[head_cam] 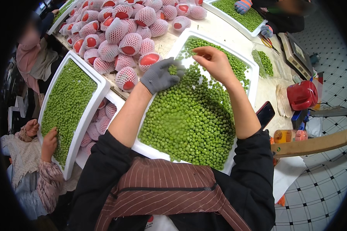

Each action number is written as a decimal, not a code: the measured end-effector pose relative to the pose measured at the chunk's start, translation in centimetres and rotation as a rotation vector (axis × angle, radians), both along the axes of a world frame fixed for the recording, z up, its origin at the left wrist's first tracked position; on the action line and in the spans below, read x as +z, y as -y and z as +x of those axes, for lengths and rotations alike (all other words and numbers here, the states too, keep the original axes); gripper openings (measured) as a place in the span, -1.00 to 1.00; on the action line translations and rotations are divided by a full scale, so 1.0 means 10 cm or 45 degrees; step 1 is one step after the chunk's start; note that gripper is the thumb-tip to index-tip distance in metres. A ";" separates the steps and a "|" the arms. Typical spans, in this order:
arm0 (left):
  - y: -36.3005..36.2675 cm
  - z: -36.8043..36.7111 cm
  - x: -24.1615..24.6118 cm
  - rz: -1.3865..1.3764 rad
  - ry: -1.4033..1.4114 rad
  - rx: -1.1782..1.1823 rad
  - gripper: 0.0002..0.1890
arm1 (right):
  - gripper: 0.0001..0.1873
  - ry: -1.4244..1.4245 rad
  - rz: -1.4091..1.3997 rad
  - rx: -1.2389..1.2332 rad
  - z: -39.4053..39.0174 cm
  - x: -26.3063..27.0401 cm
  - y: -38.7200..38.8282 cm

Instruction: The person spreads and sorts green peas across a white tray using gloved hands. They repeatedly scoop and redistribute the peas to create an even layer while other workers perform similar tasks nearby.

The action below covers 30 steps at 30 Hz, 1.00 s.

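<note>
A white foam tray (253, 82) full of loose green peas (190, 124) lies before me, its near edge against my striped apron. My left hand (162, 75), in a grey glove, is cupped over the tray's left side with a few peas in its palm. Bare, my right hand (212, 62) is held above the far part of the tray, thumb and fingers bent towards each other. Whether anything is between those fingertips I cannot tell. Beneath and between the hands, the white tray bottom shows through thinly spread peas.
Net-wrapped red fruits or vegetables (130, 43) are heaped at the back left. Another pea tray (99, 86) stands left, with a person's hands at it. A co-worker's gloved hands touch a tray (253, 34) at the back right. Right are a phone (265, 114), scale (296, 55) and red kettle (302, 95).
</note>
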<state>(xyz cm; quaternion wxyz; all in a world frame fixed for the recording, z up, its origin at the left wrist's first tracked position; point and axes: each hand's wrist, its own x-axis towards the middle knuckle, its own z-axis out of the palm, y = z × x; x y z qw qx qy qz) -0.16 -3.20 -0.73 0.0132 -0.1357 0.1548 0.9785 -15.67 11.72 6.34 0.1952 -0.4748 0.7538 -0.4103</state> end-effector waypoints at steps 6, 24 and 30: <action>0.04 0.02 -0.02 0.198 -0.186 -0.033 -0.74 | -0.63 -0.147 0.185 0.101 -0.04 -0.18 -0.30; 0.04 0.03 0.03 0.263 -0.188 0.116 -0.65 | -0.71 -0.176 0.159 0.784 0.74 -0.03 -1.06; 0.03 0.04 0.03 0.209 -0.175 0.132 -0.66 | -0.75 0.145 0.260 0.750 0.47 0.22 -1.24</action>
